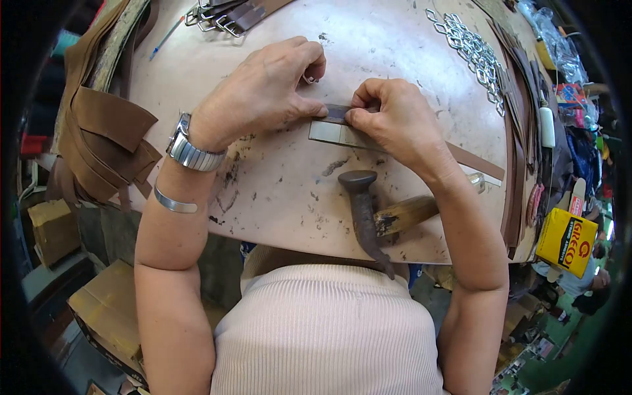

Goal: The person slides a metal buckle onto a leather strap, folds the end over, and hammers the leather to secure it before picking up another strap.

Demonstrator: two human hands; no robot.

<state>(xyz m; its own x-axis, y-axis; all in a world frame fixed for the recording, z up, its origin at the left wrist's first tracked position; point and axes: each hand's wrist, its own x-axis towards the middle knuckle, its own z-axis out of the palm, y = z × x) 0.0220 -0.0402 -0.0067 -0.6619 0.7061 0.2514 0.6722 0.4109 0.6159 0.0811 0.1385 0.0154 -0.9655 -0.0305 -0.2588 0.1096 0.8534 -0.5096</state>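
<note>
On the tabletop lies a brown leather strip (473,160), running under my right hand (398,115) to a darker end (338,113). My right thumb and forefinger pinch the strip near that end. My left hand (266,82) rests its thumb tip against the same end. Its other fingers are curled, with a small shiny bit (309,79) showing beneath them, too small to name. Just below the leather lies a flat pale strip (326,131), partly covered by my right hand. A hammer (362,207) with a worn wooden handle lies nearer my body, partly behind my right forearm.
Brown leather pieces (105,138) hang over the left edge. Straps with metal buckles (230,16) and a blue pen (166,38) lie at the back. Metal rings (471,52) lie back right. Leather strips (520,99), a white bottle (547,127) and a yellow box (566,243) are at right.
</note>
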